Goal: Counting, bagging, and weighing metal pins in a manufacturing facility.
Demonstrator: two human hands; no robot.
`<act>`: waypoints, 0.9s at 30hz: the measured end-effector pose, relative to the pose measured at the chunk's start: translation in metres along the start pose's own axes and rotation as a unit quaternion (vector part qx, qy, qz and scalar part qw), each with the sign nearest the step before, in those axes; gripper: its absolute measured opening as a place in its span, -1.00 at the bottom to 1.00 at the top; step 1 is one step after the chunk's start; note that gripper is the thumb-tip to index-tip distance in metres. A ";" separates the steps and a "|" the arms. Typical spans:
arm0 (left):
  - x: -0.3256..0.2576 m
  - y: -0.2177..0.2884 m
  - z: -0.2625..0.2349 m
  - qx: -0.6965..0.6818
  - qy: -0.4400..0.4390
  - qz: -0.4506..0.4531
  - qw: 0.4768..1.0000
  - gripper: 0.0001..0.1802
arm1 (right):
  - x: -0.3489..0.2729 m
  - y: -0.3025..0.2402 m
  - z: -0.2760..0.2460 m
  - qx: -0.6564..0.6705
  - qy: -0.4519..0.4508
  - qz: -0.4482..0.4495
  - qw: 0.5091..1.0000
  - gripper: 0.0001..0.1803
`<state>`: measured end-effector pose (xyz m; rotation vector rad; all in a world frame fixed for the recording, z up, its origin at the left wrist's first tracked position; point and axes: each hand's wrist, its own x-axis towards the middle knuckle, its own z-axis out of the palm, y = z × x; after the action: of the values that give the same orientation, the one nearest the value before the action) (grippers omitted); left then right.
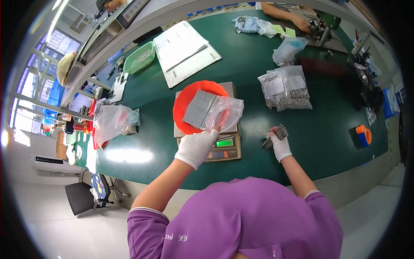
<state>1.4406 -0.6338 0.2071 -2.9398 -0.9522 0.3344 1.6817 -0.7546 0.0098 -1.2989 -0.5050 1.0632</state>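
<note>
My left hand (196, 146), in a white glove, holds the mouth of a clear plastic bag (225, 112) over an orange bowl (183, 103). The bowl sits on a digital scale (224, 147) and holds a flat stack of thin grey metal rods (199, 108) that reaches into the bag. My right hand (280, 146), also gloved, grips a bundle of the same grey rods (276, 134) resting on the green table (327, 125) to the right of the scale.
Clear bags of small metal parts (285, 88) lie at the right. A white binder (185, 52) and a green tray (139, 57) sit at the back, a crumpled bag (113, 121) at the left, an orange tape roll (363, 134) at the far right. Another person's hand (299, 21) works across the table.
</note>
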 end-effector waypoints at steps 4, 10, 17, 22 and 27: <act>0.001 0.002 -0.004 -0.040 -0.003 -0.023 0.999 -0.83 | -0.029 -0.057 0.037 0.218 -0.063 -0.028 0.974 -0.87; 0.006 0.008 0.009 -0.107 0.089 0.017 0.990 -0.92 | -0.014 -0.143 0.114 0.189 -0.260 -0.160 0.933 -0.79; 0.004 0.002 0.021 -0.177 0.122 0.041 0.976 -0.87 | 0.006 -0.120 0.127 0.055 -0.271 -0.111 0.954 -0.76; 0.007 0.005 0.023 -0.201 0.164 0.062 0.964 -0.92 | 0.017 -0.125 0.144 0.068 -0.207 -0.210 0.953 -0.79; 0.006 0.001 0.026 -0.249 0.176 0.048 0.951 -0.96 | 0.033 -0.137 0.136 -0.141 -0.361 -0.275 0.880 -0.83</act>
<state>1.4401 -0.6323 0.1802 -3.3146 -0.9550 -0.4929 1.6337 -0.6447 0.1641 -0.8648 -1.5465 0.9734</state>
